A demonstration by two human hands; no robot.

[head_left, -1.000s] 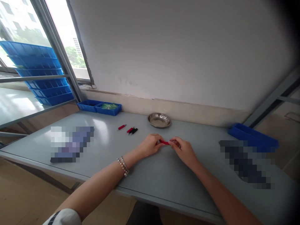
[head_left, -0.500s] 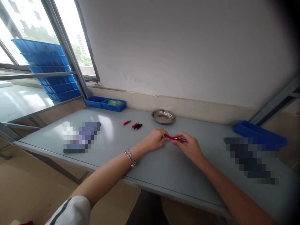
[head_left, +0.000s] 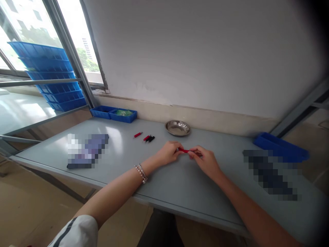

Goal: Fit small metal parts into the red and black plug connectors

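Note:
A red pen (head_left: 184, 150) is stretched between my two hands, just above the grey table (head_left: 195, 192). At its left end, my left hand (head_left: 168, 152) pinches it between thumb and fingers. My right hand (head_left: 205, 160) is closed on its right end, and the fingers hide that end. Left of my hands, a red pen (head_left: 138, 134) lies alone on the table. Beside it rests a small group with another red pen (head_left: 147, 138) and black pens (head_left: 151, 139). Behind my hands stands a shallow round metal dish (head_left: 178, 128).
Two small blue bins (head_left: 123, 116) sit at the back left, one holding green packets. A tall stack of blue bins (head_left: 58, 79) stands on the left shelf. More blue bins (head_left: 280, 147) are at the right edge. Blurred-out items (head_left: 88, 151) lie at both sides.
My right hand's fingers have closed in further over the pen's right end, where a shiny part showed before. The view has shifted slightly.

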